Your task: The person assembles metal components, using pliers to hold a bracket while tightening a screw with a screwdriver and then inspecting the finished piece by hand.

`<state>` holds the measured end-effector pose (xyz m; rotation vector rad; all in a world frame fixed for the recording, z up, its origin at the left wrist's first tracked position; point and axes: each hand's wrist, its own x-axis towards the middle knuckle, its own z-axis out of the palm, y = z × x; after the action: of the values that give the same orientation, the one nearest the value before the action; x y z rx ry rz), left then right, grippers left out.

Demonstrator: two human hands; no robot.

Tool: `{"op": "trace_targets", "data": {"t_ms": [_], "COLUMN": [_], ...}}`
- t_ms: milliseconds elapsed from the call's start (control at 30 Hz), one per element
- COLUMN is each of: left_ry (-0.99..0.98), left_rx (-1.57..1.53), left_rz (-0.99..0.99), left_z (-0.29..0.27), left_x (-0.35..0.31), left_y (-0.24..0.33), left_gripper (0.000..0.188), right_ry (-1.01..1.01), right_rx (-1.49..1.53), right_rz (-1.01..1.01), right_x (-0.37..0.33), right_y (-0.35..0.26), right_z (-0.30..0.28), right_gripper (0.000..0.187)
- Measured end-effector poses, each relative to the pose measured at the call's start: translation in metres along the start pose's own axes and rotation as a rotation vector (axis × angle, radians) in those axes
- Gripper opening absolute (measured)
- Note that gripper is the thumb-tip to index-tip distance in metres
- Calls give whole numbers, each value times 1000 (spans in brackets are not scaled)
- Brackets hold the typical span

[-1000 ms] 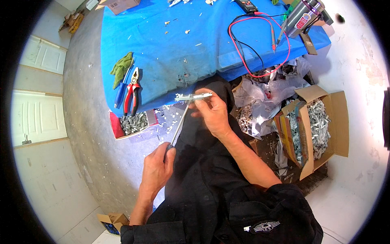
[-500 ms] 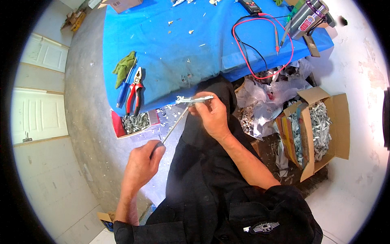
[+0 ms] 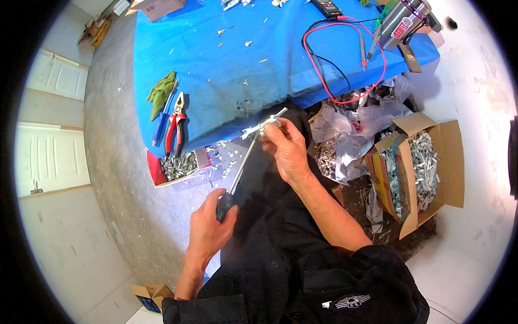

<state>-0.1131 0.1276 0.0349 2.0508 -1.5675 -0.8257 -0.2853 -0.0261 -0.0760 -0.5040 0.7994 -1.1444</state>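
Observation:
My left hand point(image 3: 208, 229) is closed round the dark handle of a screwdriver point(image 3: 244, 164). Its long metal shaft slants up and right, and the tip meets a small whitish part. My right hand point(image 3: 288, 151) pinches that narrow, jagged whitish part point(image 3: 264, 127) between thumb and fingers, above my dark trousers and close to the table's near edge. What the part is made of or belongs to, I cannot make out. Red-and-black pliers point(image 3: 175, 129) lie on the blue-covered table point(image 3: 216, 65), beside a blue-handled screwdriver point(image 3: 159, 128) and a green cloth point(image 3: 161, 93).
Below the table's left corner sits an open box of small metal pieces point(image 3: 181, 166), with white scraps around it. A cardboard box of whitish strips point(image 3: 423, 170) stands at the right near plastic bags point(image 3: 350, 129). A multimeter point(image 3: 326, 7) and a steel flask point(image 3: 400, 24) are at the back right.
My left hand has moved right and slightly down, making the screwdriver steeper. The whitish part has tilted, its right end now higher. The view has shifted slightly.

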Motion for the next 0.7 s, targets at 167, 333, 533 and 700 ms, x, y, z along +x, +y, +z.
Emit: {"op": "trace_targets", "data": {"t_ms": [167,333,533,700], "left_ry": [119,133,198,222], "left_rx": [79,150,180,179], "left_rz": [175,189,237,276], "left_z": [-11,-11,-5,0], "left_x": [-6,-10,-14,-12], "left_y": [-5,2,4,5], "left_gripper": [37,36,38,39], "right_ry": [46,32,73,77], "right_rx": [-190,-267,-289,-276], "right_rz": [-106,-172,-236,-215], "right_x": [-6,-6,-6,-9], "right_y": [-6,-4,-7,-9], "right_z": [13,10,7,10], "right_gripper": [38,38,29,25]}}
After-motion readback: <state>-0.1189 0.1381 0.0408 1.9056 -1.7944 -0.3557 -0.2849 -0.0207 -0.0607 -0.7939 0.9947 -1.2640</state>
